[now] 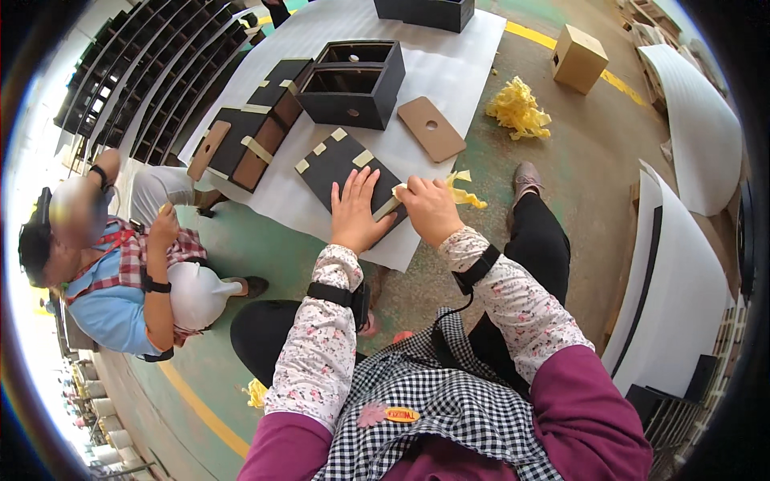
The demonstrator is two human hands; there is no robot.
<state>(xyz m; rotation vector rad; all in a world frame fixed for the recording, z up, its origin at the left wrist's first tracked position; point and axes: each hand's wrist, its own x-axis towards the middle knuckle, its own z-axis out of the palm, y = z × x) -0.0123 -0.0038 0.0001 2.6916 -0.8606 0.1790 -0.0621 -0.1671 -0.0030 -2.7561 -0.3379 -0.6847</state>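
black panel (343,170) with yellow tape strips (362,158)

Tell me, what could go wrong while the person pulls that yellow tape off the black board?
1. The tape pinched in the right hand looks thin, so it might tear and leave bits stuck.
2. The black board is held only by the flat left hand, so a hard pull could slide it on the white sheet.
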